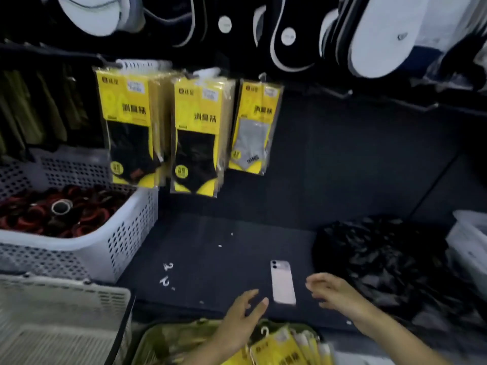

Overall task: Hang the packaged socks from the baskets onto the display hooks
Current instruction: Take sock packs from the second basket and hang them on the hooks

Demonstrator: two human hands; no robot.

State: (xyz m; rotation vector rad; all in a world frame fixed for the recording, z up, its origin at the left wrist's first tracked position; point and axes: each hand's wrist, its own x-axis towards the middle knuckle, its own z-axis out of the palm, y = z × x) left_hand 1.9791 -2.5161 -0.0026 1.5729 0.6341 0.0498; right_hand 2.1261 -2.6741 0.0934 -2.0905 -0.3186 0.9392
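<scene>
Three bunches of yellow sock packs hang on the dark wall: black socks at the left (129, 122), black socks in the middle (199, 135), and a grey-sock pack (254, 127) on the right. More yellow sock packs (284, 349) lie in a basket (158, 341) at the bottom edge. My left hand (241, 322) hovers just above that basket, fingers apart and holding nothing. My right hand (334, 293) is open over the dark shelf, right of a phone. Bare display hooks (340, 94) stick out to the right of the grey pack.
A pale phone (282, 281) lies on the dark shelf between my hands. A white perforated basket (131, 227) with red and black items stands at the left, another pale basket (63, 320) below it. A black plastic bag (379, 262) sits at the right. Loose white hooks (166, 275) lie on the shelf.
</scene>
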